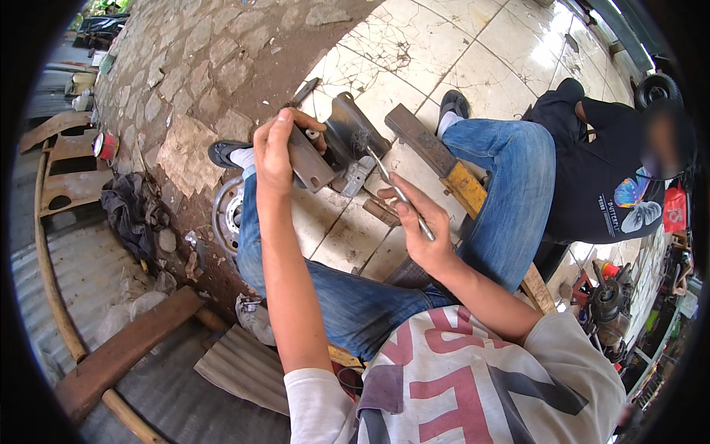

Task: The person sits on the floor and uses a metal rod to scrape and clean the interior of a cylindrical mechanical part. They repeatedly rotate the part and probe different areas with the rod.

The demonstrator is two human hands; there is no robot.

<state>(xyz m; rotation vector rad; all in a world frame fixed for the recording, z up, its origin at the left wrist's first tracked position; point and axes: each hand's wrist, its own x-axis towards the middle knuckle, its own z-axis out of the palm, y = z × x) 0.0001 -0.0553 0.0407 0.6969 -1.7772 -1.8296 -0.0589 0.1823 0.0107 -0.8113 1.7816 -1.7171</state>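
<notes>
My left hand (275,152) is closed around a flat, dark metal piece (310,164) with a hole near its lower end. Between the fingers of my right hand (423,226) is a thin metal rod-shaped tool (404,196), its exact kind unclear. Its far end reaches a small dark wiry tangle (360,140) in front of a curved dark metal part (351,122). Just below that tangle sits a grey metal fitting (357,177). A short brownish metal piece (380,213) lies on the tiles between my hands.
A heavy bar (418,137) with a yellow section (464,191) rests beside my right leg. Left of my legs lie a wheel rim (225,209) and flattened cardboard (188,155). A person in a black shirt (592,177) sits at the right, near assorted machine parts (612,303).
</notes>
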